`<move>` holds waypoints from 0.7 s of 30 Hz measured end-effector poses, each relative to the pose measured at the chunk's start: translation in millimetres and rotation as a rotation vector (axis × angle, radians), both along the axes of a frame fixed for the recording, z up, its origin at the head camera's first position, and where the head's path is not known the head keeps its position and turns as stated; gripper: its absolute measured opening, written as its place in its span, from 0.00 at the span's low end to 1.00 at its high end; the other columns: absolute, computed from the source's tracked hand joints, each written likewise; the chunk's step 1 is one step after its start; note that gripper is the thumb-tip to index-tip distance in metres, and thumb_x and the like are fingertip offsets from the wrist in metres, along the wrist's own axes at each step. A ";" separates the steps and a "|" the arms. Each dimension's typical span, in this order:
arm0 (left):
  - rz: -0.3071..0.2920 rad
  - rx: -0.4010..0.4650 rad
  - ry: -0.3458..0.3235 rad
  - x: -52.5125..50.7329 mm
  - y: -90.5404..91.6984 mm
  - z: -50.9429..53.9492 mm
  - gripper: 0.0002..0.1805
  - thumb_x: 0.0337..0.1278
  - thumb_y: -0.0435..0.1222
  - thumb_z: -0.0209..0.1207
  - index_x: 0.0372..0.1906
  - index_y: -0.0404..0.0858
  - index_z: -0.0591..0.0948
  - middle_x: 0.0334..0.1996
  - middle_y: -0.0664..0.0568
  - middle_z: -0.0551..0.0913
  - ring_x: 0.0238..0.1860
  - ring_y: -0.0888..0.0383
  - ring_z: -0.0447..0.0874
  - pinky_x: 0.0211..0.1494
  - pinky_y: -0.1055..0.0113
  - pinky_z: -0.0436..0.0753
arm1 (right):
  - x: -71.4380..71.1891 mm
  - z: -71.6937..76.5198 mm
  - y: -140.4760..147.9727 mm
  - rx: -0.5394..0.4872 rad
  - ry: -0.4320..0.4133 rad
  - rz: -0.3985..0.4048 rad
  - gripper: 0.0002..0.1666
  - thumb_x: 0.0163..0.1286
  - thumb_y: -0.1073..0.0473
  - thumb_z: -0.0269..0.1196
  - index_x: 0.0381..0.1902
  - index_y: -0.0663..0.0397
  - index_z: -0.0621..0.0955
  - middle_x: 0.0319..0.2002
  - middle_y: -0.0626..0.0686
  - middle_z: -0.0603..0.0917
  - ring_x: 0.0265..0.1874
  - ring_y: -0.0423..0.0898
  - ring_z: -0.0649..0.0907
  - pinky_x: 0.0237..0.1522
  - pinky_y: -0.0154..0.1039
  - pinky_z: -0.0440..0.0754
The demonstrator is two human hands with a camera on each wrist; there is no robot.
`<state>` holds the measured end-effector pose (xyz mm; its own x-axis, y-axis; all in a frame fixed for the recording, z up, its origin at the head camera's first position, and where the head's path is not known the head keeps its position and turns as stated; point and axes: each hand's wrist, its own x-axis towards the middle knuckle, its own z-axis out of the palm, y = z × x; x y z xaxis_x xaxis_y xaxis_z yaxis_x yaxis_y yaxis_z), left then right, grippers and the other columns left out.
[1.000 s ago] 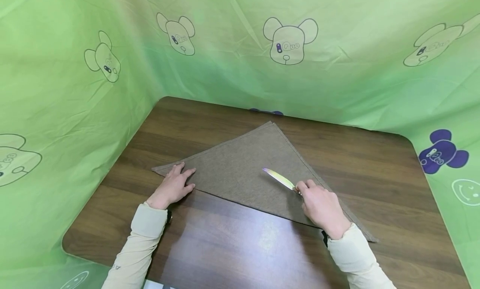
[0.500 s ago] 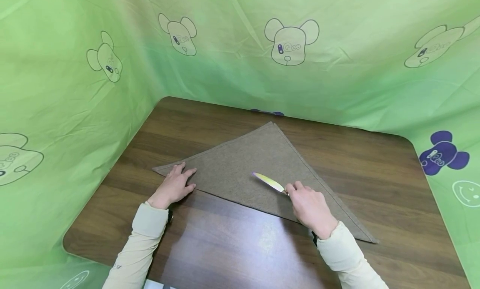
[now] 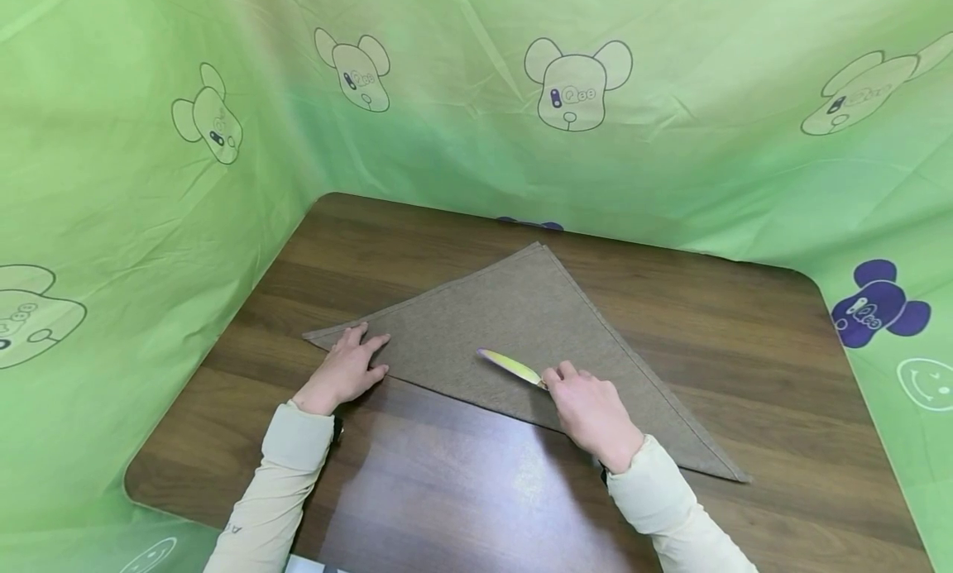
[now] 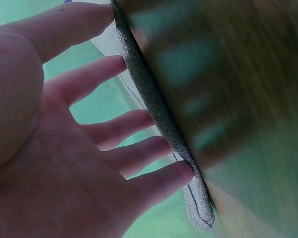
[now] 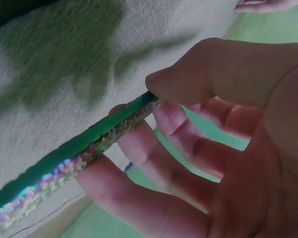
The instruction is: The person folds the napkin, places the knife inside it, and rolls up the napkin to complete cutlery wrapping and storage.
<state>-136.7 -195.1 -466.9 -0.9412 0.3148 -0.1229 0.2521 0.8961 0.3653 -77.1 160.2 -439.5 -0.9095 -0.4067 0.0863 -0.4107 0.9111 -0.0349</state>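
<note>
A grey-brown cloth, folded into a triangle, lies on the wooden table. My left hand rests on its left corner with fingers spread. The left wrist view has the fingertips along the cloth's thick folded edge. Over the right half of the cloth, my right hand holds a table knife with a shiny, rainbow-tinted blade pointing left. In the right wrist view, thumb and fingers pinch its iridescent, textured handle. I cannot tell whether the blade touches the cloth.
Green curtains printed with bear heads hang behind the table and on both sides. A small white item shows at the bottom edge of the head view. The cloth's right corner lies past my right forearm.
My right hand has slid left over the cloth, carrying the knife with it. The left hand and the cloth stay where they were.
</note>
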 end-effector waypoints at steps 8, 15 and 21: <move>-0.005 0.006 0.009 0.2 -1.0 -0.8 0.28 0.60 0.37 0.58 0.64 0.31 0.72 0.66 0.22 0.60 0.67 0.22 0.56 0.68 0.35 0.60 | 0.1 -5.5 -10.0 0.021 0.008 0.039 0.13 0.50 0.73 0.65 0.31 0.54 0.75 0.28 0.53 0.75 0.27 0.53 0.78 0.16 0.47 0.75; -0.001 0.011 0.006 0.8 -0.8 -0.6 0.28 0.60 0.37 0.58 0.64 0.31 0.72 0.66 0.22 0.60 0.67 0.22 0.55 0.68 0.35 0.59 | 0.8 -9.4 -16.8 0.026 0.036 0.077 0.15 0.48 0.73 0.65 0.31 0.54 0.75 0.27 0.53 0.75 0.26 0.53 0.78 0.16 0.47 0.76; 0.003 0.015 0.003 1.2 -0.3 0.2 0.28 0.61 0.37 0.58 0.64 0.31 0.71 0.66 0.22 0.59 0.67 0.22 0.54 0.68 0.35 0.59 | 0.0 -12.1 -22.1 0.020 0.028 0.092 0.15 0.47 0.73 0.66 0.30 0.54 0.74 0.27 0.52 0.75 0.25 0.53 0.78 0.16 0.47 0.76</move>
<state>-135.6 -195.4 -466.6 -0.9423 0.3142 -0.1156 0.2508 0.8913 0.3777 -77.1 138.1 -451.5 -0.8657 -0.4899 0.1028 -0.4929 0.8701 -0.0046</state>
